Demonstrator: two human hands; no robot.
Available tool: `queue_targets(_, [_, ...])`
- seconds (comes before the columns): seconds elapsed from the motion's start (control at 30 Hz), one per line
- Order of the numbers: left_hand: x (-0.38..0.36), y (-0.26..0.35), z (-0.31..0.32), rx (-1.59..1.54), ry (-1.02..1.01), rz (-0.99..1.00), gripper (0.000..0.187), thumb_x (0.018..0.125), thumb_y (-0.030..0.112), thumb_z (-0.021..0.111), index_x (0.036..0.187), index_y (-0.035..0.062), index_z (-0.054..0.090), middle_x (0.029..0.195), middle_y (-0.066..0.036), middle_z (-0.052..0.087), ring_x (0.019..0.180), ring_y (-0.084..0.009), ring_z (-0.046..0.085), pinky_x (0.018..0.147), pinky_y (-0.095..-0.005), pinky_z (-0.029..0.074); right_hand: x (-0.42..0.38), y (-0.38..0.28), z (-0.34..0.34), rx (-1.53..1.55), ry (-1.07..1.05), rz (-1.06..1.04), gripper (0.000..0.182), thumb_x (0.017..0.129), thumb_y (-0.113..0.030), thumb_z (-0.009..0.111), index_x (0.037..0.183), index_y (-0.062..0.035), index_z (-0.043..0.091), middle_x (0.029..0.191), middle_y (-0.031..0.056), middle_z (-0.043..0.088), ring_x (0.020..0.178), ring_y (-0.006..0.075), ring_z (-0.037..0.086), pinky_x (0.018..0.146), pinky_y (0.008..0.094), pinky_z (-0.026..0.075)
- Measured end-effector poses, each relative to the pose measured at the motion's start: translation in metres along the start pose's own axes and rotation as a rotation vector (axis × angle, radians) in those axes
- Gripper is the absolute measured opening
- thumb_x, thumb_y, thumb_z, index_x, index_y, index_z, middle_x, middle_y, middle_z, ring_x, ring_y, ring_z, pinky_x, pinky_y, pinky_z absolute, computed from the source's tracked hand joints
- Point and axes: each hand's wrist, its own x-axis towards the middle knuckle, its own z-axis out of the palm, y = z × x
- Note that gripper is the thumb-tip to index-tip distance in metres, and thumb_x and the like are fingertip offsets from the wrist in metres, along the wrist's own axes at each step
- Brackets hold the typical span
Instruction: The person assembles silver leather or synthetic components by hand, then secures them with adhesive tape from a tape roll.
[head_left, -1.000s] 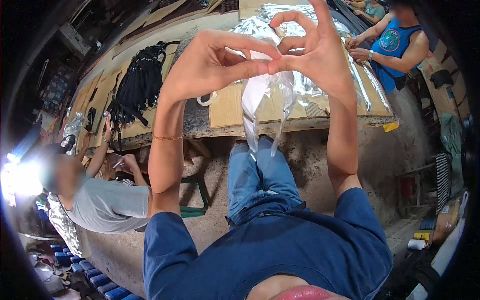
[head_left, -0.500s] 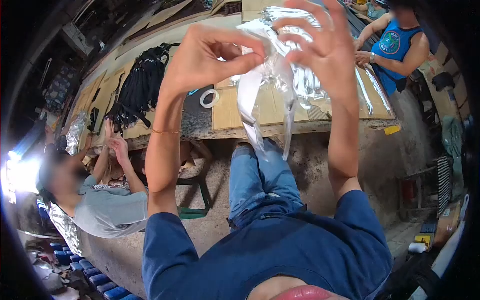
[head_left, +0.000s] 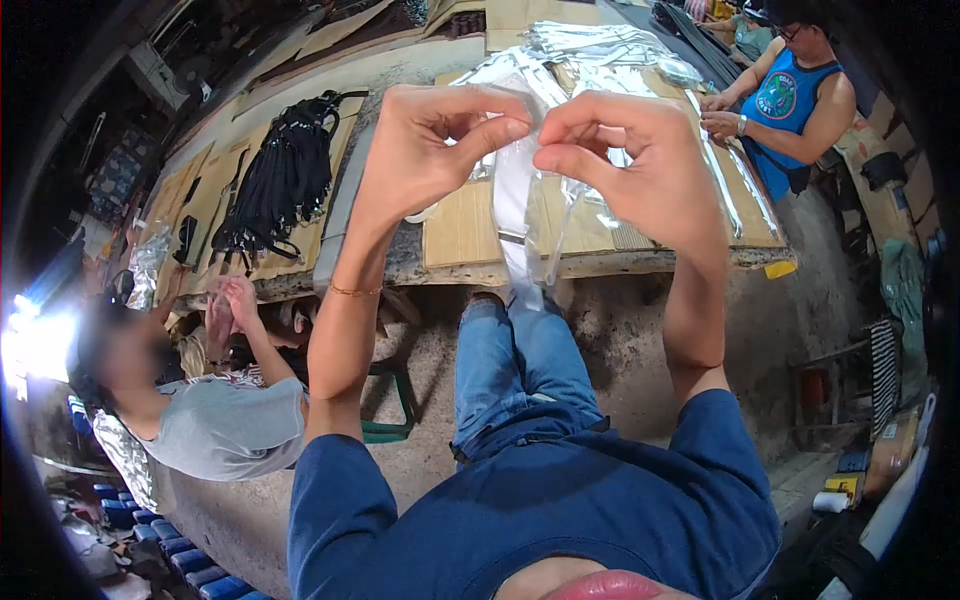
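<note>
A long white strip (head_left: 512, 195) with clear plastic film (head_left: 546, 235) around or against it hangs upright from raised hands, in front of the near edge of a worktable (head_left: 410, 271); its lower end dangles past that edge, over the wearer's jeans (head_left: 528, 352). A narrow dark band crosses the strip partway down. The left hand (head_left: 420, 150) brings thumb and index fingertip together at the film's upper left side, seemingly pinching it. The right hand (head_left: 645, 170) faces it, thumb and index curled towards each other with a slight gap at the tips; whether film lies between them, I cannot tell. Film this thin probably crumples and clings easily, so a light pinch with the very fingertips, both hands level and the strip hanging straight, would suit it best. Behind the strip, cardboard (head_left: 460, 235) covers the middle of the near edge. Shiny wrapped strips (head_left: 600, 45) lie heaped towards the far right part of the tabletop, and a bundle of black straps (head_left: 290, 165) rests on more cardboard towards the left. Beyond the near left corner is a person in a grey shirt (head_left: 230, 425), hands raised close together. At the right side, another person in a blue sleeveless top (head_left: 790, 95) works with both hands near the table's edge. A yellow tag (head_left: 779, 269) shows by the near right corner.
</note>
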Motion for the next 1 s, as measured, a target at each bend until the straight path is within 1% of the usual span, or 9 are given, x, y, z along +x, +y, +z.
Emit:
queue_targets(0.03, [0.0,0.001,0.001,-0.015,0.019,0.0,0.012,0.087,0.005,0.07,0.095,-0.0036,0.071,0.08,-0.004,0.069,0.073,-0.0061,0.058,0.063,-0.0214,0.047,0.001,-0.002,0.001,-0.09,-0.016,0.075,0.008,0.085,-0.001,0.07,0.092,0.0016,0.066,0.081,0.0009,0.065,0.071,0.0046,0.056,0.062,0.019,0.044])
queue_targets(0.17, [-0.003,0.0,0.002,0.029,0.055,-0.019,0.013,0.089,0.008,0.069,0.095,-0.0035,0.071,0.08,-0.004,0.068,0.073,-0.0056,0.057,0.063,-0.0214,0.047,0.005,-0.004,0.012,-0.158,0.084,-0.002,0.007,0.084,-0.003,0.072,0.089,-0.0005,0.067,0.074,-0.0002,0.064,0.066,0.0032,0.054,0.056,0.0183,0.042])
queue_targets(0.23, [-0.004,0.0,0.004,0.049,0.084,0.002,0.014,0.089,0.009,0.068,0.095,-0.0036,0.071,0.079,-0.003,0.068,0.072,-0.0058,0.057,0.063,-0.0208,0.046,0.007,-0.005,0.014,-0.213,0.138,-0.026,0.01,0.082,-0.01,0.073,0.087,-0.0024,0.069,0.071,0.0073,0.068,0.058,0.0119,0.062,0.055,0.0249,0.049])
queue_targets(0.37, [-0.004,-0.003,0.008,0.01,0.157,0.108,0.015,0.085,0.015,0.072,0.091,0.0016,0.074,0.07,-0.006,0.069,0.06,-0.005,0.053,0.052,-0.0219,0.04,0.006,-0.008,0.015,-0.204,0.132,0.021,0.011,0.082,-0.011,0.072,0.087,-0.0024,0.069,0.072,0.0085,0.069,0.061,0.0132,0.065,0.057,0.0259,0.05])
queue_targets(0.53, [-0.007,0.004,0.0,0.067,0.103,0.177,0.012,0.083,0.011,0.072,0.088,0.0001,0.073,0.072,-0.008,0.07,0.063,-0.0098,0.062,0.058,-0.0226,0.047,0.006,-0.008,0.018,-0.243,0.172,0.088,0.012,0.08,-0.012,0.073,0.087,-0.003,0.07,0.073,0.0107,0.07,0.062,0.0172,0.067,0.06,0.0277,0.053])
queue_targets(0.73, [-0.009,0.001,0.005,0.134,0.063,0.239,0.014,0.078,0.0,0.071,0.092,-0.0017,0.072,0.081,-0.009,0.071,0.068,-0.0091,0.063,0.064,-0.0228,0.051,0.003,-0.004,0.022,-0.306,0.244,0.056,0.018,0.076,-0.011,0.076,0.091,-0.0041,0.069,0.076,0.0115,0.069,0.066,0.021,0.067,0.064,0.0308,0.053])
queue_targets(0.87, [-0.011,0.003,0.003,0.167,0.042,0.23,0.014,0.078,-0.002,0.071,0.092,-0.002,0.072,0.082,-0.01,0.071,0.069,-0.0105,0.064,0.065,-0.0237,0.052,0.005,-0.006,0.01,-0.471,0.252,0.069,0.035,0.071,-0.016,0.082,0.1,-0.0051,0.067,0.081,0.0102,0.068,0.071,0.021,0.067,0.067,0.0314,0.053])
queue_targets(0.93, [-0.015,0.003,0.004,0.107,0.039,0.218,0.013,0.079,-0.002,0.07,0.092,-0.0022,0.072,0.083,-0.011,0.071,0.071,-0.0116,0.065,0.066,-0.0238,0.052,0.009,0.012,0.004,-0.446,0.226,-0.078,0.052,0.065,-0.012,0.087,0.111,-0.0068,0.063,0.079,0.0023,0.065,0.071,0.0099,0.061,0.065,0.0238,0.049])
queue_targets(1.0, [-0.016,0.008,0.006,0.116,0.027,0.221,0.011,0.077,-0.001,0.069,0.088,-0.0004,0.073,0.079,-0.011,0.071,0.07,-0.014,0.067,0.067,-0.0245,0.053,0.013,0.027,-0.003,-0.274,0.192,-0.102,0.043,0.066,-0.013,0.087,0.101,-0.0035,0.065,0.078,0.0007,0.066,0.07,0.0087,0.062,0.065,0.0225,0.048])
